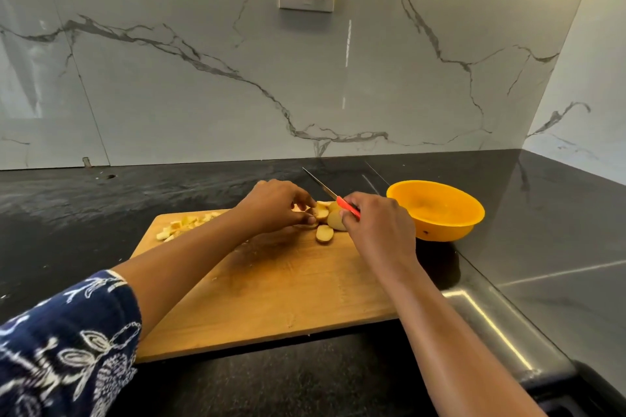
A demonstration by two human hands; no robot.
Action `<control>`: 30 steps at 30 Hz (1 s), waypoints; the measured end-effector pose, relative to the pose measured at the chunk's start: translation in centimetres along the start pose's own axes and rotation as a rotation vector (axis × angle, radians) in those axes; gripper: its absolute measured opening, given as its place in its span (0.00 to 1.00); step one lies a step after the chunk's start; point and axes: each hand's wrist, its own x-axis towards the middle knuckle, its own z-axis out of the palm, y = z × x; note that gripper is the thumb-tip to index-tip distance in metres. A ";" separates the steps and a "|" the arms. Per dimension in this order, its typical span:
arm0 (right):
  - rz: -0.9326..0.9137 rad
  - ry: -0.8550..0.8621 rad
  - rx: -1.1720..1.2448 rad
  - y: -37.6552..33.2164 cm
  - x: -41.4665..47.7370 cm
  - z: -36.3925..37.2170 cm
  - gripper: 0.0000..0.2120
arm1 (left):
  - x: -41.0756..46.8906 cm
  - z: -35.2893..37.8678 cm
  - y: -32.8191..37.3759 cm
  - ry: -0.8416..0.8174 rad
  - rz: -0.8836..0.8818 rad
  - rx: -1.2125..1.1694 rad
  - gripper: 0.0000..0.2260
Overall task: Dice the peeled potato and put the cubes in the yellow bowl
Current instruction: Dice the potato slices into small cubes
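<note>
So the left hand [276, 203] was pinching a few potato slices [321, 211] near the far edge of the wooden cutting board [271, 298], fingers curled over them. The right hand [376, 223] was wrapped round the red handle of a knife [320, 184], its blade pointing away toward the wall. One loose slice [324, 234] lay just in front. The potato cubes [183, 225] sat piled at the board's far-left corner. The yellow bowl [440, 230] stood on the black counter [67, 200], just right of the board.

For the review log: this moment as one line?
left hand: holds potato on cutting board | right hand: grips knife | cubes: piled on board | yellow bowl: looks empty
</note>
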 end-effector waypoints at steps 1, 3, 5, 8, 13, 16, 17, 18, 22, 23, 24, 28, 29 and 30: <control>-0.003 0.002 0.004 0.0 0.0 0.0 0.14 | 0.2 0.0 0.1 0.013 -0.004 0.025 0.17; -0.007 0.009 0.014 0.0 0.0 0.0 0.14 | 0.4 0.0 0.3 0.023 -0.004 0.076 0.16; -0.005 0.013 0.018 -0.1 0.1 -0.1 0.14 | 0.4 -0.2 0.3 0.023 0.009 0.109 0.16; 0.007 0.016 0.017 -0.1 0.1 -0.2 0.15 | -0.5 -0.8 0.2 0.038 0.033 0.094 0.15; 0.037 0.007 0.023 -0.2 0.0 -0.6 0.14 | -3.1 -2.3 0.1 0.126 -0.036 -0.036 0.09; 0.041 -0.027 0.016 -0.2 -0.4 -0.9 0.15 | -6.2 -3.3 0.7 0.128 -0.121 -0.393 0.06; 0.042 -0.039 0.008 -0.2 -0.7 -1.1 0.15 | -7.3 -3.5 0.9 0.108 -0.147 -0.450 0.05; 0.046 -0.051 0.004 -0.2 -1.0 -1.2 0.15 | -8.3 -3.5 1.0 0.078 -0.178 -0.475 0.04; 0.036 -0.139 0.015 -1.3 -2.3 -1.5 0.16 | -10.6 -2.5 0.9 0.020 -0.296 -0.471 0.02; 0.017 -0.160 0.021 -1.7 -2.6 -1.5 0.16 | -10.7 -2.4 0.8 0.033 -0.325 -0.478 0.02; 0.000 -0.171 0.032 -2.2 -3.0 -1.5 0.16 | -10.9 -2.3 0.8 0.042 -0.355 -0.493 0.01; -0.041 -0.165 0.060 -3.0 -4.8 -2.0 0.18 | -10.9 -2.2 0.5 0.037 -0.420 -0.516 0.04; -0.052 -0.161 0.063 -2.9 -5.4 -2.2 0.18 | -11.0 -2.2 0.4 0.039 -0.416 -0.507 0.04; -0.061 -0.156 0.070 -2.8 -5.9 -2.4 0.18 | -11.1 -2.4 0.2 0.046 -0.405 -0.488 0.05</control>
